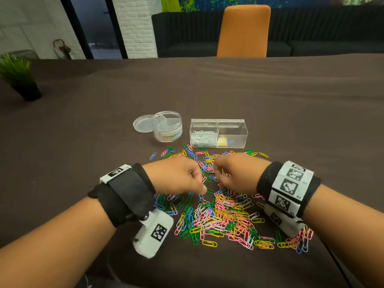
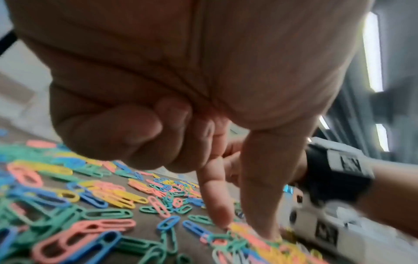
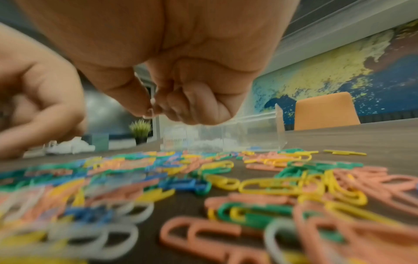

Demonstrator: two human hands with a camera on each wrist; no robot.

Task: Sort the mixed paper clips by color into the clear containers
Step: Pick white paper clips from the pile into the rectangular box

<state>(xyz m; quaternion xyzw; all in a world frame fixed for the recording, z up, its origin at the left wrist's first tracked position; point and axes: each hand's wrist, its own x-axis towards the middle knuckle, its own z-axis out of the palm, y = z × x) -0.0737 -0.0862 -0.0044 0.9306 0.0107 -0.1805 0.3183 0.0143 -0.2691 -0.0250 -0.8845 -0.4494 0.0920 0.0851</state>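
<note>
A heap of mixed paper clips (image 1: 224,215) in pink, yellow, green, blue and white lies on the dark cloth. Behind it stands a clear rectangular box (image 1: 232,134) whose left compartment holds white clips (image 1: 203,138). A round clear tub (image 1: 168,129) stands to the left of the box. My left hand (image 1: 202,191) reaches down with forefinger and thumb (image 2: 245,226) straight, tips apart and touching the clips (image 2: 101,196); its other fingers are curled. My right hand (image 1: 217,177) hovers over the heap, and its thumb and fingers (image 3: 153,109) pinch a white clip (image 3: 152,104).
The tub's lid (image 1: 142,123) lies flat beside it. A small potted plant (image 1: 18,77) stands at the far left of the table and an orange chair (image 1: 244,32) behind the far edge. Bare cloth spreads left, right and beyond the containers.
</note>
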